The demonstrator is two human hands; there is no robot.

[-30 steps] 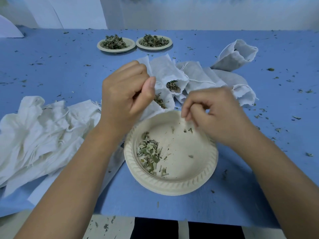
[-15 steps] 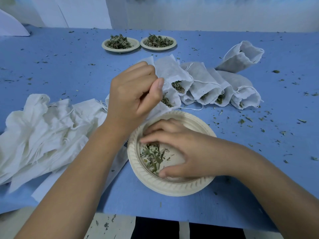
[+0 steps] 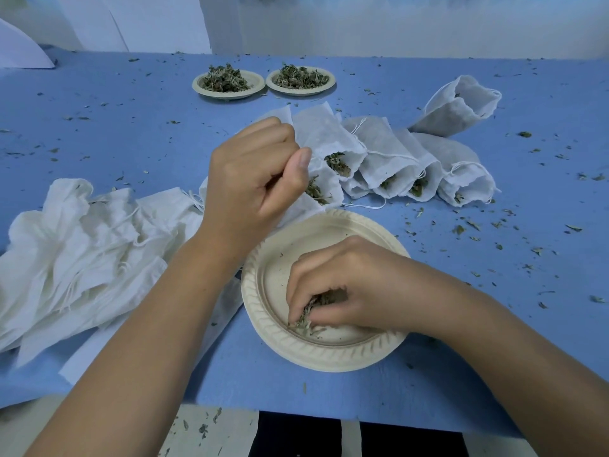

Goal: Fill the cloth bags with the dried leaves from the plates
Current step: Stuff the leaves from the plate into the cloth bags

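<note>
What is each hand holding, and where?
Left hand pinches a white cloth bag by its mouth edge; right hand grips a clump of dried green leaves on the beige paper plate.

The right hand (image 3: 359,285) left the mouth of the open bag (image 3: 324,196) and dropped into the near plate (image 3: 333,359) — there its spread fingers closed, raking the scattered dried leaves (image 3: 308,319) into one clump pinched against the plate's near side
</note>
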